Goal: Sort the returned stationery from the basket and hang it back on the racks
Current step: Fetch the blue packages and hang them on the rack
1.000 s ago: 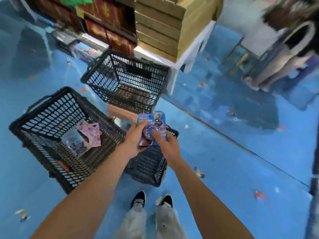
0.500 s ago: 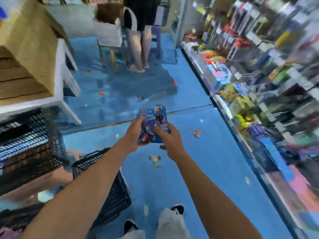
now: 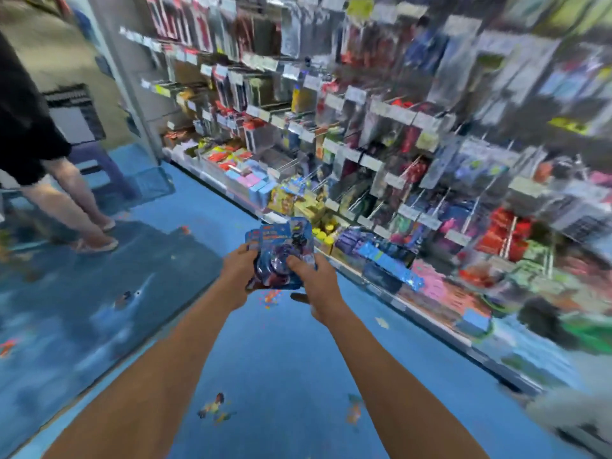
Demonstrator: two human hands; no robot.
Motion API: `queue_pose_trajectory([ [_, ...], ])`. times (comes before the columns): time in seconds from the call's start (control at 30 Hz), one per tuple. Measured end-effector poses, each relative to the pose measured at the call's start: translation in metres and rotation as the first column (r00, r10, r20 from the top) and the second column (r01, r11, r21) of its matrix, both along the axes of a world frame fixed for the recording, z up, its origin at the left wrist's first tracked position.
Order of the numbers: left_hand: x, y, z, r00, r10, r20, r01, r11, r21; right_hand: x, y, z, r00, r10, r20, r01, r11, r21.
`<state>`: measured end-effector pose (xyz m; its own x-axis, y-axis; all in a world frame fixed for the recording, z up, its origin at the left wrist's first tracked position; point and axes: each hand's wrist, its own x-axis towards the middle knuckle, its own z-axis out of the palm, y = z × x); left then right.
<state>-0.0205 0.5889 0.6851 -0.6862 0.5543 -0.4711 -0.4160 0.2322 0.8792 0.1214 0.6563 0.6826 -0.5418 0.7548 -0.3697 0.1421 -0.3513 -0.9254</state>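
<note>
I hold a blue blister pack [image 3: 281, 246] with a round purple item under its clear bubble, out in front of me over the blue floor. My left hand [image 3: 240, 265] grips its left edge and my right hand [image 3: 309, 279] pinches its right side. The racks [image 3: 397, 134] fill the upper right of the view, with rows of hooks, price tags and hanging stationery packs, all blurred by motion. The baskets are out of view.
Another person's legs in sandals [image 3: 82, 207] stand at the left, beside a purple stool [image 3: 99, 167]. The rack's bottom shelf [image 3: 414, 309] runs diagonally along the floor to the right. Small paper scraps [image 3: 213, 407] lie on the blue floor.
The view has swung right, from the baskets on the floor to the racks. Both hands have kept their hold on the blue pack, which is now closer to the racks.
</note>
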Motion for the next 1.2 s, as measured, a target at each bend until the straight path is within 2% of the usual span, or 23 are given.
queue_pose_trajectory([
  [0.27,0.008,0.145,0.04,0.93,-0.324,-0.173,0.332,0.943,0.017,0.035,0.111,0.036,0.972,-0.228,-0.057,0.23,0.973,0.035],
  [0.5,-0.03,0.262,0.085,0.832,-0.47,-0.296,0.499,0.866,0.027,0.003,0.221,0.07,0.95,-0.294,-0.101,0.31,0.922,0.23],
  [0.6,-0.065,0.319,0.106,0.808,-0.466,-0.36,0.517,0.854,0.056,-0.023,0.265,0.093,0.953,-0.239,-0.185,0.275,0.94,0.203],
  [0.7,-0.099,0.37,0.125,0.805,-0.442,-0.396,0.523,0.844,0.12,-0.049,0.307,0.107,0.947,-0.263,-0.185,0.299,0.93,0.212],
  [0.77,-0.113,0.4,0.136,0.778,-0.416,-0.471,0.533,0.833,0.145,-0.064,0.331,0.117,0.926,-0.302,-0.226,0.35,0.911,0.217],
  [0.87,-0.125,0.436,0.152,0.743,-0.351,-0.571,0.543,0.814,0.206,-0.078,0.364,0.132,0.924,-0.279,-0.261,0.341,0.911,0.233],
  [1.03,-0.151,0.508,0.154,0.699,-0.283,-0.657,0.516,0.835,0.19,-0.086,0.439,0.14,0.865,-0.419,-0.278,0.483,0.845,0.23],
  [1.2,-0.177,0.569,0.151,0.619,-0.269,-0.738,0.536,0.832,0.146,-0.097,0.509,0.148,0.853,-0.422,-0.307,0.492,0.847,0.203],
])
